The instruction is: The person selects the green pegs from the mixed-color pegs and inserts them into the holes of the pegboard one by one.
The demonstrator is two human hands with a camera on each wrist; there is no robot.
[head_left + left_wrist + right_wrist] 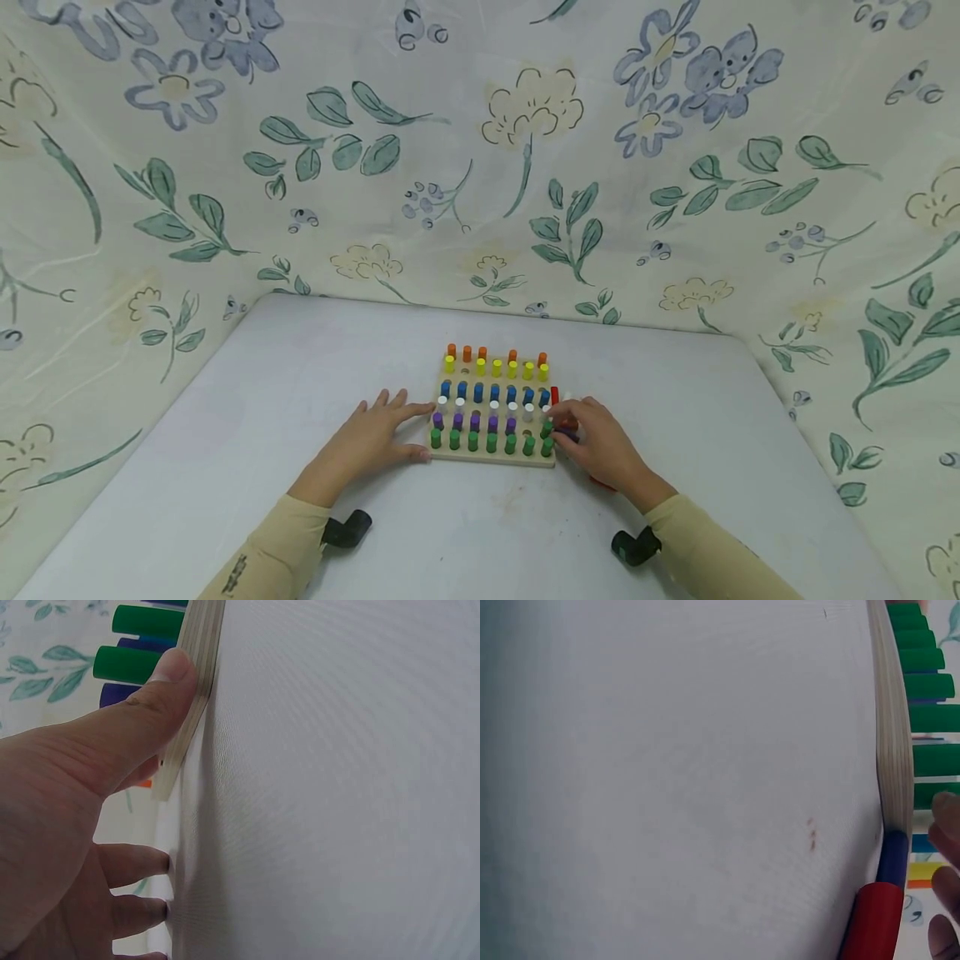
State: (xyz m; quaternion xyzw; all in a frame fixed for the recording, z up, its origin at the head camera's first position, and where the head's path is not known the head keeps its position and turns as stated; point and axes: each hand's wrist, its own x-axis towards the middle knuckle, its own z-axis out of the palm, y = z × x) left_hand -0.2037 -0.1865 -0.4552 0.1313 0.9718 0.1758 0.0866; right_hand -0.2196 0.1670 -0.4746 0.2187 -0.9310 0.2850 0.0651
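Observation:
A wooden pegboard [491,457] holds rows of orange, yellow, blue, white, purple and green pegs. My left hand [372,435] spreads its fingers at the board's left edge; in the left wrist view the thumb [174,669] presses the board's side near a green peg [124,664]. At the right edge, my right hand [603,446] pinches a green peg [547,429] between thumb and index finger, at the right end of the purple row. In the right wrist view its thumb [946,814] overlaps the last green peg; the other fingers are partly cut off.
Beside the board's right edge, a red peg [874,919] and a dark blue or purple peg [893,859] lie on the white table [480,533]. Another red peg [555,395] shows farther back. Floral cloth [450,167] hangs behind the table.

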